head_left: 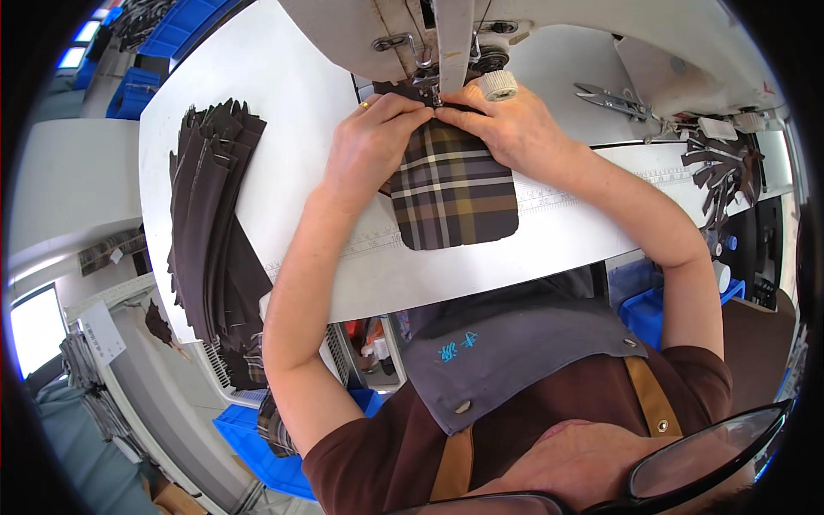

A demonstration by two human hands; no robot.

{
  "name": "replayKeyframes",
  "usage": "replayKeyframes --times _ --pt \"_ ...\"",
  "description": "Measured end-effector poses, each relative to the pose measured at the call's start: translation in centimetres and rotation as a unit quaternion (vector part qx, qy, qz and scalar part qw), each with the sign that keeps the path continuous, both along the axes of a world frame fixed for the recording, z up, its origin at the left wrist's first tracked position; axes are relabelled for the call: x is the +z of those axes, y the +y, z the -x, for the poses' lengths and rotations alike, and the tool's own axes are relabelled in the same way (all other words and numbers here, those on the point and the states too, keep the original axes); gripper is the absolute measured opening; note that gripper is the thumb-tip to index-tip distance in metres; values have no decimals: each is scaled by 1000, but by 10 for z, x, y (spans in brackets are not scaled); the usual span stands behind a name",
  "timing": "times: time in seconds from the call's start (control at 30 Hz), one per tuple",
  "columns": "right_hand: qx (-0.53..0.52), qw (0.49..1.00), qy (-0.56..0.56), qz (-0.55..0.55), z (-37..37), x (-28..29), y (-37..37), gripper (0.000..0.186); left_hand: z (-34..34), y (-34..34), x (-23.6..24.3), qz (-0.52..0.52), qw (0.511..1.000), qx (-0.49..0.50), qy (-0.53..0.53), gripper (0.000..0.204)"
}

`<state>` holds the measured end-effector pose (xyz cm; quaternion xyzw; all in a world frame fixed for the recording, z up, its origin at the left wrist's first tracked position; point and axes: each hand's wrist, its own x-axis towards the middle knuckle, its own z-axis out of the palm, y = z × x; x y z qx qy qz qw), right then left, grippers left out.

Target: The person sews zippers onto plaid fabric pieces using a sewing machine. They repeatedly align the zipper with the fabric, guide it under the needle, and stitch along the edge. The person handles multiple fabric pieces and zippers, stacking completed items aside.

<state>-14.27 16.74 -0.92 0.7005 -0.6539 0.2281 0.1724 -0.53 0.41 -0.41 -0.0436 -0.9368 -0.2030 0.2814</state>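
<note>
Just above centre, toward twelve o'clock, rounded-cornered plaid cloth (455, 197) lies flat beneath the sewing machine (343, 30); the left hand (369, 146) pinches its top edge and the right hand (519, 133) presses beside it, apparently keeping it aligned. Smooth dark pieces (206, 232) fan at nine o'clock on the counter (292, 112), seemingly within reach.

Head-worn fisheye, facing down
Close over the bench (287, 120), with the sewing machine (455, 43) at the frame's top centre.

The fabric (455, 193) is dark plaid with white and mustard lines, the cloth pile (206, 232) dark brown.
</note>
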Motion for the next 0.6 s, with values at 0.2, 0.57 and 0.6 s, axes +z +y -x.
replayKeyframes --times 0.2,0.57,0.6 --pt "-33 999 -4 -3 -1 -1 -4 33 1 -4 -2 -7 1000 5 -4 24" --pt "-42 999 -5 -4 3 -1 -8 31 7 -8 -4 0 1000 24 -7 25" --pt "-44 999 -6 -3 3 0 -8 31 7 -8 -4 -3 1000 24 -8 25"
